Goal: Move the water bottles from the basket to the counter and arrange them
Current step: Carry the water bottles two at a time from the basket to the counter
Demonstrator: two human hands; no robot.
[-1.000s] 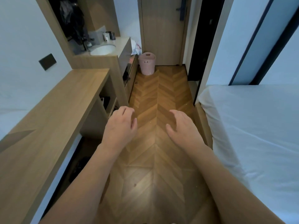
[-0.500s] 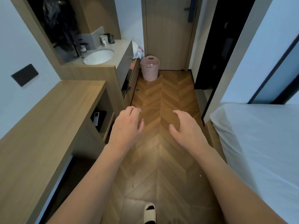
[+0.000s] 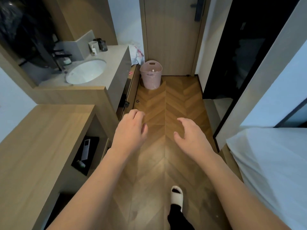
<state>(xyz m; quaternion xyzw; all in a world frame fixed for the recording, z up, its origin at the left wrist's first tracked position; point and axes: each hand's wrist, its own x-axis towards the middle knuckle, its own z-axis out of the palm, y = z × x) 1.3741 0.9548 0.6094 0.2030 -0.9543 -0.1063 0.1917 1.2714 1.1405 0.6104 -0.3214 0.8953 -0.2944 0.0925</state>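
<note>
A pink perforated basket stands on the floor at the far end, by the door and the vanity corner. A white bottle cap shows just inside its rim; the bottles' bodies are hidden. The grey sink counter lies to the basket's left. My left hand and my right hand float side by side above the floor, well short of the basket, fingers loosely curled, both holding nothing.
A wooden desk runs along the left, with a shelf holding a remote. A white bed fills the right. Cups and a black tap stand by the sink basin. My slippered foot is on the floor.
I have walked forward down the corridor; the basket and sink counter are closer and larger. Both hands stay held out in front, empty. My foot has stepped into view.
</note>
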